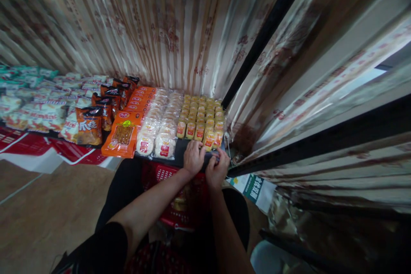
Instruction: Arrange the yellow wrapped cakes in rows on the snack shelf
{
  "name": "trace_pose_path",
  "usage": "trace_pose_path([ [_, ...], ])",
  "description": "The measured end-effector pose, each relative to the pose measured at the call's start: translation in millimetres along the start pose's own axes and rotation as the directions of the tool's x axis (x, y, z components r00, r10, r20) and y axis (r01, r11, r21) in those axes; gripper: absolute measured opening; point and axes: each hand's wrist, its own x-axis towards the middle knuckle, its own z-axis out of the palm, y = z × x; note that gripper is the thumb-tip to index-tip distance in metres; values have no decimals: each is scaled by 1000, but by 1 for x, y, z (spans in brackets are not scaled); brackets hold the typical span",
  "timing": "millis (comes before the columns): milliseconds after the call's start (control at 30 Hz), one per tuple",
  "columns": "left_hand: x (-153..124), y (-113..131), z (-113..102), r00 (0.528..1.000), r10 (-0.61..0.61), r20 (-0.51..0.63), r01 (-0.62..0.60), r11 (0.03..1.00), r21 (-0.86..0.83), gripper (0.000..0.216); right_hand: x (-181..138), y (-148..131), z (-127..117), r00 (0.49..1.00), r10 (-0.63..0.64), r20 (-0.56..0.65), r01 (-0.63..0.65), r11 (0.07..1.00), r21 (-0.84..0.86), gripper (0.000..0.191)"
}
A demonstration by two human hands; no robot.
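Small yellow-wrapped cakes [199,130] with red labels stand in tight rows at the right end of a dark shelf [180,154]. Two of them, a front yellow-wrapped cake [208,140] and its right neighbour, sit further forward than the rest. My left hand [193,158] is at the front edge, its fingers bent against the left side of this pair. My right hand [217,168] is closed at the right side, fingertips curled close to the pair's lower front. The exact contact of the fingertips is partly hidden.
Left of the cakes lie round white packaged crackers [165,143], orange snack-stick bags [122,132], brown-orange bags [90,125] and white bags [48,111]. A red basket [165,173] is below my hands. A black post [253,55] and patterned curtain [180,30] stand behind.
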Motion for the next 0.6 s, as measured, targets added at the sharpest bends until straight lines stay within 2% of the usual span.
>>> trace_pose_path([
  [100, -26, -1, -12, 998, 68, -12, -69, 997, -35, 15, -19, -3, -4, 997, -64, 33, 64, 998, 26, 29],
  [167, -50, -6, -17, 994, 101, 43, -98, 994, -54, 17, -36, -4, -6, 996, -61, 70, 59, 998, 37, 27],
  [233, -74, -14, -21, 994, 59, 91, -56, 998, -39, 20, -54, -3, -7, 993, -26, 112, 22, 999, 36, 25],
  [300, -93, -25, -24, 988, -31, 149, 35, 999, -21, 20, -73, 1, -8, 986, -10, 166, 5, 999, 35, 24],
  [400, -111, -38, -25, 957, -106, 270, 104, 994, 24, 20, -100, 14, -4, 961, 42, 272, -47, 999, 13, 25],
  [433, -114, -42, -24, 941, -124, 316, 116, 992, 43, 20, -107, 19, -2, 945, 107, 308, -101, 994, -36, 27],
  [500, -118, -49, -19, 883, -200, 425, 179, 980, 89, 21, -119, 31, 4, 882, 274, 384, -211, 957, -198, 31],
  [600, -124, -60, -9, 760, -352, 547, 316, 935, 162, 26, -131, 47, 15, 718, 494, 490, -271, 847, -457, 42],
])
